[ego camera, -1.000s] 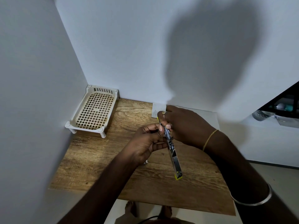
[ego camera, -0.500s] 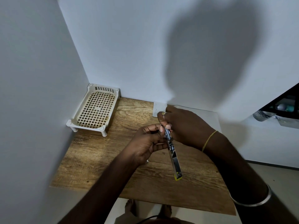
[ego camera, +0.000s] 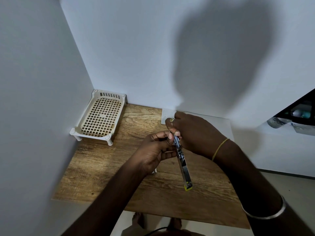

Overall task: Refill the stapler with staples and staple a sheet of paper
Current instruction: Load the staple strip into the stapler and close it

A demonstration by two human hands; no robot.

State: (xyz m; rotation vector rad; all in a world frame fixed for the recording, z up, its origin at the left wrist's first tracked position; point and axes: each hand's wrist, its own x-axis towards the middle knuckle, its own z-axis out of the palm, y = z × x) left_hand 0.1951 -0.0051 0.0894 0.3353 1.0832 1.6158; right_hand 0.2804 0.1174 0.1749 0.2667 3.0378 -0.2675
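Observation:
A slim metal stapler (ego camera: 183, 165) with a yellow-green end hangs above the wooden table (ego camera: 105, 174), its long metal arm swung out toward me. My right hand (ego camera: 194, 133) grips its far end. My left hand (ego camera: 156, 151) pinches at the same end with thumb and fingers; whether it holds staples is hidden. A white sheet of paper (ego camera: 221, 123) lies at the table's back right, partly under my right hand. A small white card or box (ego camera: 166, 115) rests by the back wall.
A cream plastic mesh tray on short legs (ego camera: 100, 116) stands in the back left corner. White walls close the left and back sides. A shelf with clutter (ego camera: 289, 121) is at the far right. My feet show below the table's front edge.
Hardly anything differs. Both hands stay at the stapler's far end, with only a slight shift of the fingers.

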